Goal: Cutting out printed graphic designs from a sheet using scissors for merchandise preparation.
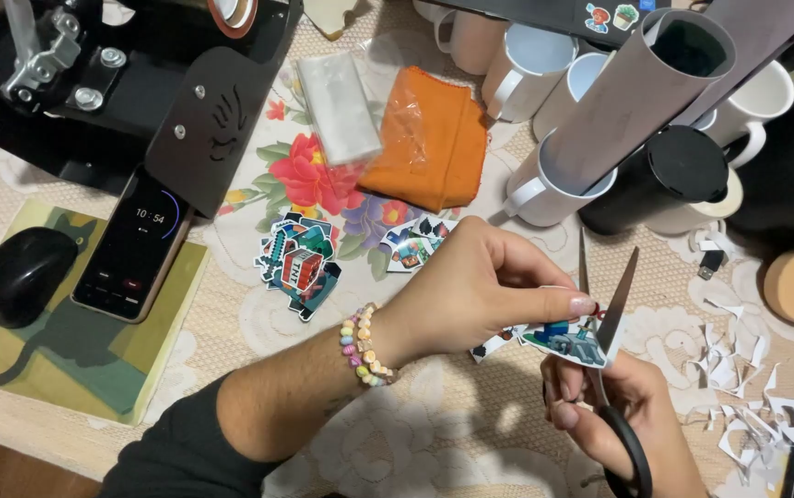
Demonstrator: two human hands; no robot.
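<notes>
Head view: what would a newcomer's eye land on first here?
Low and right of centre, the left hand pinches a printed sticker cutout while the right hand works black-handled scissors, blades open, into it. Next comes the cluster of white mugs at top right with a grey tube standing in one, then the white paper scraps strewn at the right edge.

blue-grey sticker (570, 339), between open black scissors (613, 369)
</notes>
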